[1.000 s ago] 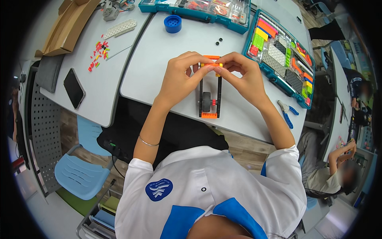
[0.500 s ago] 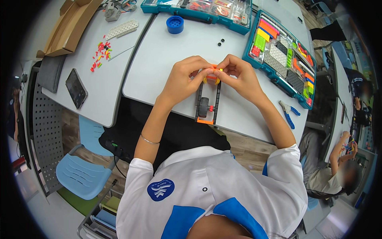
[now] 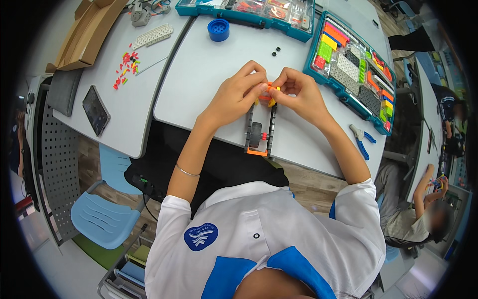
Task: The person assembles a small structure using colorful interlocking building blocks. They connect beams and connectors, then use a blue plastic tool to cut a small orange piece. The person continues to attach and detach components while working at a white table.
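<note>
Item: black-and-orange frame model (image 3: 259, 134), laid at the near edge of the grey table (image 3: 209, 65). Its far end is pinched together by left hand (image 3: 238, 94) and right hand (image 3: 298, 97) around small orange pieces (image 3: 269, 89). Risk noted: a piece may be dropped if pressed askew.

Small glossy orange and yellow plastic pieces (image 3: 269, 90) are pinched between the left hand (image 3: 238, 94) and the right hand (image 3: 297, 93). Below them, a matt dark grey plastic frame (image 3: 259, 132) is seen on the smooth matt tabletop (image 3: 209, 65). Right of the right hand, plastic-handled metal pliers (image 3: 360, 139) are seen.
</note>
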The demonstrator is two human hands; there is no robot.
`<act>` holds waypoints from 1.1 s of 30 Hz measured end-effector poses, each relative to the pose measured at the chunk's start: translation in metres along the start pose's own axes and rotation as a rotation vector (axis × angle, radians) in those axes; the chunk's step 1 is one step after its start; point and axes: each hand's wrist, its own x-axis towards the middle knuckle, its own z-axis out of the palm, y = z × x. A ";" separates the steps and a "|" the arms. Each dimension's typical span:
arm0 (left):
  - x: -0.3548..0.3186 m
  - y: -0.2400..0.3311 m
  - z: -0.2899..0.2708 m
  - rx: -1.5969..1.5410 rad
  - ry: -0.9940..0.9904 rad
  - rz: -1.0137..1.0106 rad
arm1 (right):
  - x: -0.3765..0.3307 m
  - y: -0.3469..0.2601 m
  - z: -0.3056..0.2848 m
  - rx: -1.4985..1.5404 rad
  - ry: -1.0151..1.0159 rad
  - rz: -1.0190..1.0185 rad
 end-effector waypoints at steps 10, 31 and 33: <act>0.001 -0.006 0.002 -0.062 0.004 -0.033 | 0.001 0.002 -0.003 -0.022 -0.034 -0.026; 0.040 -0.011 -0.015 0.402 0.445 -0.080 | 0.002 0.001 -0.005 0.072 0.022 0.039; 0.057 -0.034 -0.023 0.664 0.421 -0.031 | 0.004 0.006 -0.007 0.009 0.036 0.036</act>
